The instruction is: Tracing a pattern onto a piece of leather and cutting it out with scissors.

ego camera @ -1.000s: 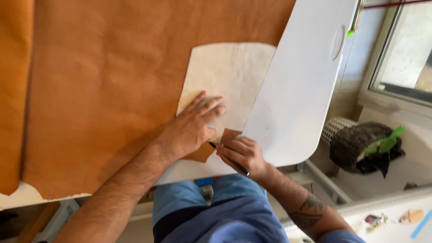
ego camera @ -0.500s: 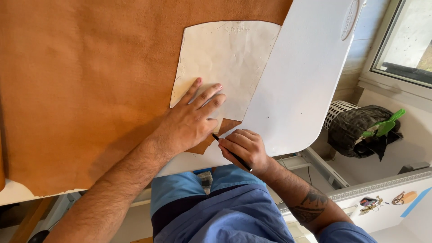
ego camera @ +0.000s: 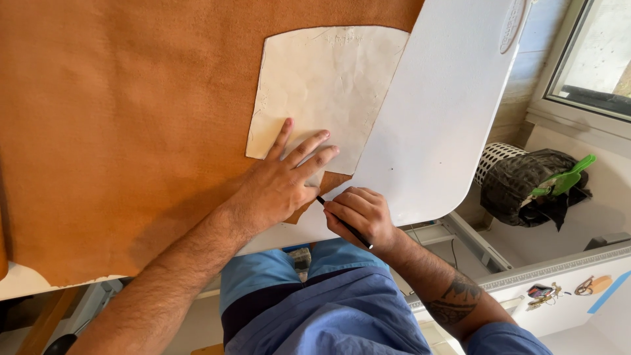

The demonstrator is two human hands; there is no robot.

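Note:
A large sheet of tan leather (ego camera: 131, 112) covers most of a white table (ego camera: 434, 118). On it lies a cream paper pattern piece (ego camera: 328, 79) with a curved top edge. My left hand (ego camera: 282, 181) lies flat with spread fingers on the pattern's lower part, pressing it onto the leather. My right hand (ego camera: 358, 213) grips a thin black pen (ego camera: 345, 223), whose tip meets the pattern's bottom edge beside the left fingers.
To the right of the table stands a white perforated basket (ego camera: 496, 158) with dark cloth and a green object on it. A window (ego camera: 591, 59) is at the top right. Small items lie on a white ledge (ego camera: 559, 283). My blue-clothed lap is below.
The view has shifted so the pattern sits lower and nearer the middle. My left hand stays flat on the pattern. The right hand with the pen stays at the bottom edge.

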